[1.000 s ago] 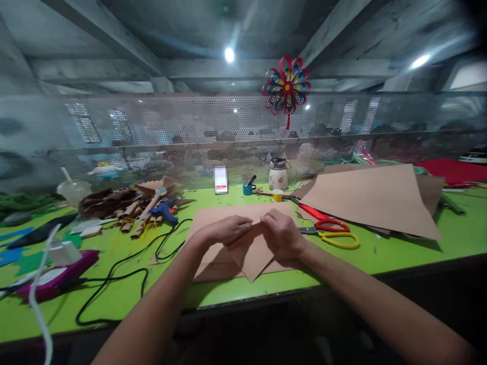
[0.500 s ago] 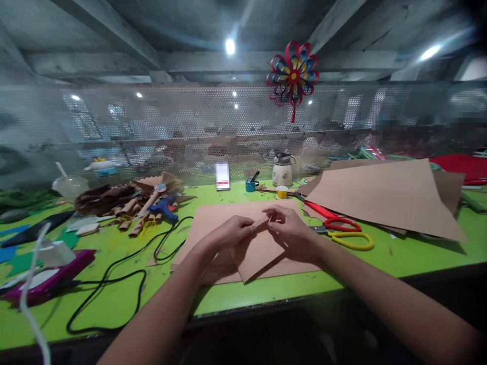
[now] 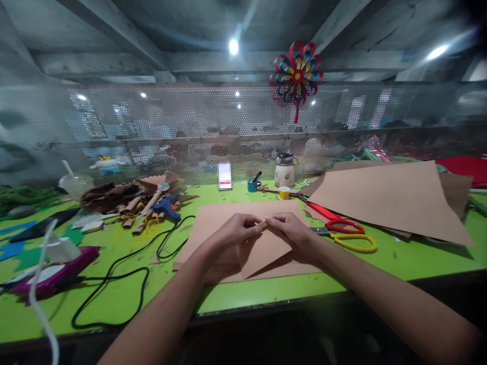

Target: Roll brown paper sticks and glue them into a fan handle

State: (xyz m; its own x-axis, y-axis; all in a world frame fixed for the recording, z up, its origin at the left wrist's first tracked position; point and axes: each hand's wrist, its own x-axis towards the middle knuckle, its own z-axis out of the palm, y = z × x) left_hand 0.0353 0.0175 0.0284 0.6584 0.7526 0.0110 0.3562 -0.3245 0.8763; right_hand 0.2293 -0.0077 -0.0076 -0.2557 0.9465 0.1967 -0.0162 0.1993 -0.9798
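A sheet of brown kraft paper point(image 3: 262, 256) is held at its far edge, which is folded or rolled over into a narrow band. My left hand point(image 3: 240, 230) pinches the left part of that band between thumb and fingers. Close beside it, my right hand point(image 3: 291, 228) grips the right part, its thumb on top. The sheet's near corner points toward me, above a stack of brown paper point(image 3: 216, 215) lying flat on the green table point(image 3: 274, 299). Curled fingers hide part of the folded edge.
Scissors with yellow handles point(image 3: 355, 243) and others with red handles point(image 3: 346, 225) lie right of the stack. Large brown sheets point(image 3: 388, 197) spread farther right. A blue glue gun point(image 3: 167, 207), a black cord point(image 3: 146, 289) and a purple power strip point(image 3: 64, 271) are at left.
My right hand's fingers have lowered and closed onto the folded edge, and both hands are nearer each other. The view has shifted slightly, moving the scene a little right.
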